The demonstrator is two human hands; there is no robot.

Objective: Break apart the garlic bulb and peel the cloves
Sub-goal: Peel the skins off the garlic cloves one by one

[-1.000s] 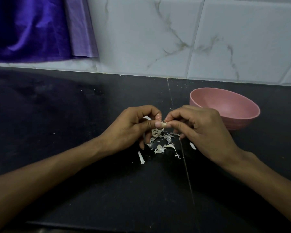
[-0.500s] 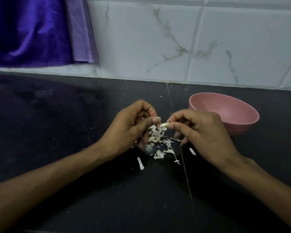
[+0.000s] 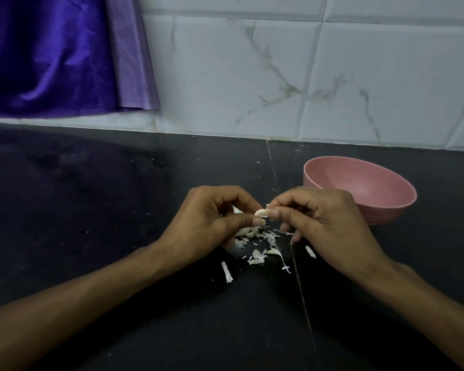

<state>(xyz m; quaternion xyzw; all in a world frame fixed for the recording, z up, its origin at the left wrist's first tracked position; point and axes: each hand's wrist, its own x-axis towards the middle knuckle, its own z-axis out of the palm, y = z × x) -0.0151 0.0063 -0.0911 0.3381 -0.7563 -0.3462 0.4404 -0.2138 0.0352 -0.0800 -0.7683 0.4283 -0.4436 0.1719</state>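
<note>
Garlic clove (image 3: 262, 211): small, pale, at frame centre, held above the counter between the two hands.

Right hand (image 3: 324, 218): right of centre, thumb and forefinger pinching the clove's right end; the other fingers curled under.

Left hand (image 3: 206, 220): left of centre, fingers curled, its thumb tip against the clove's lower left edge and its forefinger at the upper side. Whether this hand truly grips the clove or only touches it cannot be told.

Garlic skins (image 3: 257, 245): a loose scatter of white flakes on the counter directly beneath the hands, with single strips lying apart at lower left and at right.

Pink bowl (image 3: 359, 188): upright, right of centre, just behind the right hand.

Black counter (image 3: 91, 210): dark stone with a seam running through the centre.

Tiled wall (image 3: 279, 76): white, marbled, across the upper frame.

Purple cloth (image 3: 51, 54): hanging at upper left.
</note>
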